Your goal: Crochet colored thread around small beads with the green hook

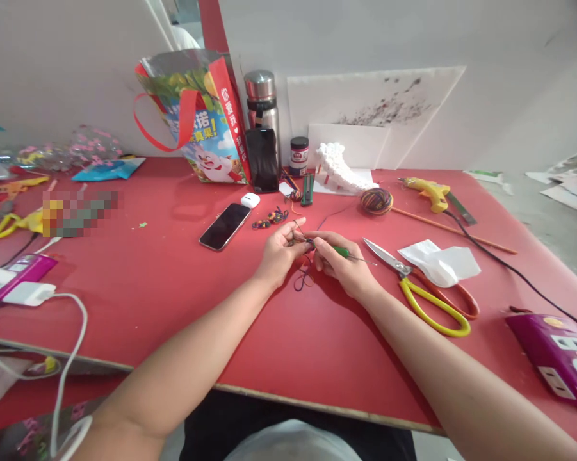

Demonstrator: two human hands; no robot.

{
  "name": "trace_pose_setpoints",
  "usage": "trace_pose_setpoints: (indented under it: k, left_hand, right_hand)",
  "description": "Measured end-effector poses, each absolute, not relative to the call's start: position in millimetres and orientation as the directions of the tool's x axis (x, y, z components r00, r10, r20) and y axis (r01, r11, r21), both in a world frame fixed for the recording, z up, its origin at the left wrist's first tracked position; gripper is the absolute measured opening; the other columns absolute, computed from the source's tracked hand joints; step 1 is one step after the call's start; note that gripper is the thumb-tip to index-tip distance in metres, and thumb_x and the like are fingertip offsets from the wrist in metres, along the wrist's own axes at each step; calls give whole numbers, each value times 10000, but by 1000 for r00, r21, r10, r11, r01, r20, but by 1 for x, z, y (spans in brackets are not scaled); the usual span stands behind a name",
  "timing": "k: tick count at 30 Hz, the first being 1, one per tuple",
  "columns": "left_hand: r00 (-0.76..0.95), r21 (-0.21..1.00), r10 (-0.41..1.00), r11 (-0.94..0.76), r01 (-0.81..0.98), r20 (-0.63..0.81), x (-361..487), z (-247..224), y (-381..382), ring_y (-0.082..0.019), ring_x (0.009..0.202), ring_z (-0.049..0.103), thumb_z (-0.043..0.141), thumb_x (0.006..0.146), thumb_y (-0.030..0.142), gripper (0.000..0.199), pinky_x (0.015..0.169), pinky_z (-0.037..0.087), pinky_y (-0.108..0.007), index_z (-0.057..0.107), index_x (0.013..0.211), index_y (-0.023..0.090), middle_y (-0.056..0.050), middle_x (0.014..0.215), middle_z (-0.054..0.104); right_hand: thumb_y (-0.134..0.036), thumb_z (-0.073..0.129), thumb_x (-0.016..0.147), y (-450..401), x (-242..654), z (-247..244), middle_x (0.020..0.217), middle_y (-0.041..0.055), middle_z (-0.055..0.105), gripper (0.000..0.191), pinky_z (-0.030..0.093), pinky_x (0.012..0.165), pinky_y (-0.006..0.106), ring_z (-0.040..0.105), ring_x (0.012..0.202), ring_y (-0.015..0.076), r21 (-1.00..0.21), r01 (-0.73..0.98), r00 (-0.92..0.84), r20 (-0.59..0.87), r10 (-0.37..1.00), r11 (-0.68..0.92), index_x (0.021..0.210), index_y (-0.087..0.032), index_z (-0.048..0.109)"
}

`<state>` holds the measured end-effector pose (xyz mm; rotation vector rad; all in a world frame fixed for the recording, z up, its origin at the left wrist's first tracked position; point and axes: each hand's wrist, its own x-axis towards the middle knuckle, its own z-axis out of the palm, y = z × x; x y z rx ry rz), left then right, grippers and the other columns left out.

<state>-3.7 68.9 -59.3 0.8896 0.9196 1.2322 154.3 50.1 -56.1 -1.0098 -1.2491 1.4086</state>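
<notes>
Over the middle of the table my left hand [277, 257] pinches a small dark multicoloured piece of yarn work [310, 243], with a strand running up over its index finger. My right hand [346, 267] is closed around the green handle of a crochet hook [341, 251], whose thin metal shaft sticks out to the right. The fingertips of both hands meet at the yarn, so the hook's working tip is hidden. A loose yarn tail [303, 280] dangles below them. From the multicoloured yarn ball [376, 201] a strand leads toward my hands.
Big scissors [408, 282] lie right of my right hand, beside white tissue [439, 261], a wooden stick [465, 232] and a yellow glue gun [427, 192]. A phone [225, 226] and crocheted bits [269, 219] lie behind my left hand. A bag [196, 121] and thermos [262, 96] stand behind.
</notes>
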Motion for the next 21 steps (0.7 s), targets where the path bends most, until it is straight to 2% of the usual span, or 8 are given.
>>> trace_pose_setpoints:
  k: [4, 9, 14, 21]
  left_hand:
    - [80, 927, 993, 108, -360, -85, -2, -59, 67, -118, 755, 666, 885, 685, 126, 634, 808, 515, -286, 735, 1301, 138, 44, 788, 683]
    - [88, 926, 991, 122, -357, -96, -2, -60, 66, -129, 763, 671, 879, 698, 118, 707, 801, 514, -290, 691, 1380, 136, 51, 793, 674]
    - [84, 917, 991, 132, -377, -108, -1, -61, 67, -116, 714, 644, 818, 738, 63, 711, 774, 506, -283, 655, 1429, 101, 59, 748, 665]
    - [96, 905, 990, 134, -403, -104, -1, -63, 67, -121, 739, 665, 838, 713, 43, 685, 811, 507, -291, 712, 1380, 136, 59, 744, 656]
  right_hand:
    - [-684, 802, 840, 49, 154, -57, 573, -39, 577, 616, 209, 476, 251, 432, 515, 96, -990, -140, -187, -3, 982, -29, 1121, -137, 781]
    - [-666, 831, 831, 48, 156, -57, 579, -41, 591, 655, 237, 478, 239, 450, 517, 101, -988, -142, -208, -31, 978, -62, 1218, -142, 763]
    - [-661, 870, 796, 51, 158, -62, 579, -47, 608, 671, 202, 449, 233, 378, 459, 77, -979, -175, -177, -69, 982, -101, 1217, -152, 751]
    - [-486, 899, 817, 54, 161, -69, 684, -50, 667, 445, 346, 461, 251, 440, 463, 72, -985, -143, -23, 104, 994, 99, 1151, -209, 801]
